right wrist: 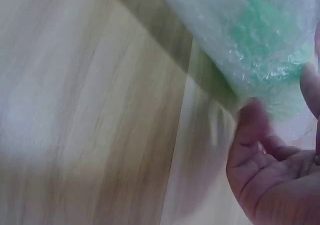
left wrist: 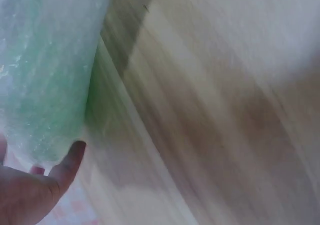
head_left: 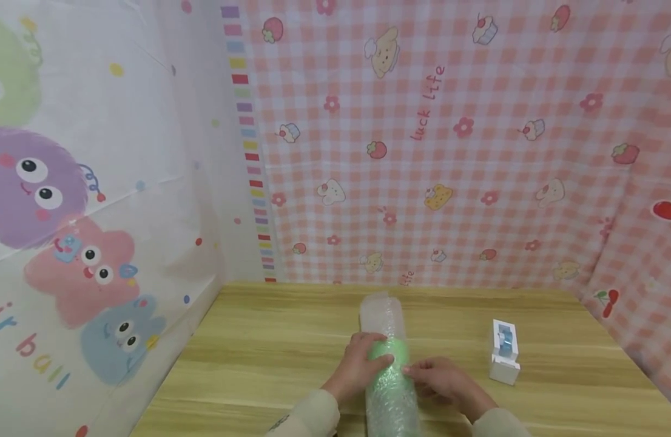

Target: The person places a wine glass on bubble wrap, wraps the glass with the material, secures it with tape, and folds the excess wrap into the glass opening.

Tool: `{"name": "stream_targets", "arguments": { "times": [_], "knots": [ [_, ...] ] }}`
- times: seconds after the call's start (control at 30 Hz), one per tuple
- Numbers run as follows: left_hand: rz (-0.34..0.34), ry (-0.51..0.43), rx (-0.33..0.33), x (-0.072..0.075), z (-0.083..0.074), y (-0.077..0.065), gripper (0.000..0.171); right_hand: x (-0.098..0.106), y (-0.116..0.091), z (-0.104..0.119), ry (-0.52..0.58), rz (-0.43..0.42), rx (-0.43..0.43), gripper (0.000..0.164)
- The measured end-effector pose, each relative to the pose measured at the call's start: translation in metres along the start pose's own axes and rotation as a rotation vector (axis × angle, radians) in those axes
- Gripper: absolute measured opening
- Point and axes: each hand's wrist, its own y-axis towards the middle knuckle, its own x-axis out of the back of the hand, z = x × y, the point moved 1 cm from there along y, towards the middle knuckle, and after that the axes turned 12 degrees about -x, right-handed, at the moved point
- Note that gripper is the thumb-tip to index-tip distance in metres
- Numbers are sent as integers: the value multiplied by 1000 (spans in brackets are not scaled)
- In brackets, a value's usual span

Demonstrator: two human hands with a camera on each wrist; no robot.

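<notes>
A long roll of clear bubble wrap (head_left: 392, 406) lies on the table, with a green object (head_left: 397, 350) showing through its layers. The green object's kind is hidden by the wrap. My left hand (head_left: 360, 367) grips the roll from the left, thumb and fingers spread over the green part. On the right side, my right hand (head_left: 445, 383) pinches the wrap between thumb and fingertips. Both wrist views show the bubble wrap (left wrist: 47, 80) close up, with fingers at its edge.
A white tape dispenser (head_left: 503, 368) with a blue roll of tape stands on the wood-grain table (head_left: 259, 346), right of my right hand. A pink checked cloth (head_left: 423, 170) hangs behind the table, and a white cartoon-printed cloth (head_left: 150, 121) hangs at the left.
</notes>
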Motion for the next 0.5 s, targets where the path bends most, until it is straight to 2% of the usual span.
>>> {"name": "stream_targets", "arguments": {
  "times": [0.07, 0.17, 0.2, 0.27, 0.37, 0.5],
  "knots": [
    [-49, -79, 77, 0, 2, 0, 65, -2, 1, 0, 24, 39, 25, 51],
    [-74, -214, 201, -1, 5, -3, 82, -2, 5, -3, 52, 95, 76, 61],
    [-68, -252, 222, -1, 7, -3, 84, -3, 6, -4, 63, 114, 99, 62],
    [-45, -311, 240, -1, 10, -4, 80, -5, 6, -5, 67, 99, 125, 62],
    [-42, -336, 255, 0, 12, -3, 78, -9, 5, -5, 84, 67, 161, 62],
    [-51, -366, 274, 3, 9, -3, 88, -15, 0, 2, 100, 5, 188, 64]
  ]
}}
